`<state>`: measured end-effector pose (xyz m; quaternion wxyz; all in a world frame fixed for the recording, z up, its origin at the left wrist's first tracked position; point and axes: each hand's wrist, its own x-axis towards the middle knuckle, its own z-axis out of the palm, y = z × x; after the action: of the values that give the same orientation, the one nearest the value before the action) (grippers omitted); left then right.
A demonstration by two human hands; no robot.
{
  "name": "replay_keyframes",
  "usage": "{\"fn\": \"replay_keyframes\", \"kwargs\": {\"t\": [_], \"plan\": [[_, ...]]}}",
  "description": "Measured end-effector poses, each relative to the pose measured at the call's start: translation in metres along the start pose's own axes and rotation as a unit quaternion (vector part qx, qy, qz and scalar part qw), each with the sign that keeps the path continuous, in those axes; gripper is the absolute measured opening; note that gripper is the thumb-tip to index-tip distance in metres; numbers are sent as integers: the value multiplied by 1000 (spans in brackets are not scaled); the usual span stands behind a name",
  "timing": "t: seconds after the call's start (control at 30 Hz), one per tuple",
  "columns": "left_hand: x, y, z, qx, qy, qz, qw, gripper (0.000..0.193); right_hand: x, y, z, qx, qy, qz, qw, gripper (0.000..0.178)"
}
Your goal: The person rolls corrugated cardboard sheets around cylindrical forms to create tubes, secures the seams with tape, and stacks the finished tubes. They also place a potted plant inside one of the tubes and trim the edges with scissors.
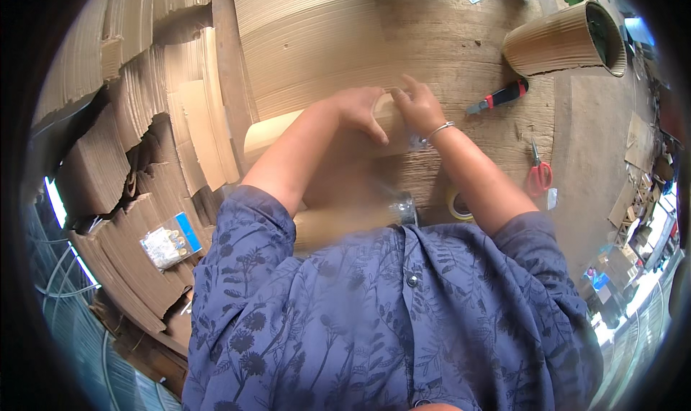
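A tan corrugated cardboard roll [265,134] lies crosswise on the wooden table in front of me. My left hand [360,112] reaches over it, with thumb and fingers curved round its right part. At the roll's right end, my right hand [419,109] grips the cardboard, its thumb toward my left hand and one finger raised. A bit of clear plastic [417,142] shows at that end under the right wrist. Nearer my body lies a second cardboard roll [338,225], with clear plastic at its right end.
Flat corrugated sheets [309,44] lie beyond my hands; stacked cardboard [165,137] fills the left. On the right are a utility knife [504,96], red-handled scissors [538,175], a tape roll [458,204] and a cardboard tube [554,40] with leaves inside.
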<state>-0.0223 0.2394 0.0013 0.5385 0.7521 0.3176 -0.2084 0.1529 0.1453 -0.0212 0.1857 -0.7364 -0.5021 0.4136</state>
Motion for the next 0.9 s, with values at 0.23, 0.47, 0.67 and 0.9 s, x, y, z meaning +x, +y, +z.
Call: {"fn": "replay_keyframes", "kwargs": {"t": [0.23,0.47,0.67,0.9], "plan": [[-9,6,5,6,25,-1,1000,96,0,47,16,450,-76,-24,890,44],[-4,5,10,1,36,1,999,92,3,31,15,242,12,5,970,41],[-1,5,3,-27,17,-6,999,93,20,34,21,222,38,24,974,49],[-5,-1,36,24,13,15,1000,95,-13,51,31,204,-7,61,977,57]]}}
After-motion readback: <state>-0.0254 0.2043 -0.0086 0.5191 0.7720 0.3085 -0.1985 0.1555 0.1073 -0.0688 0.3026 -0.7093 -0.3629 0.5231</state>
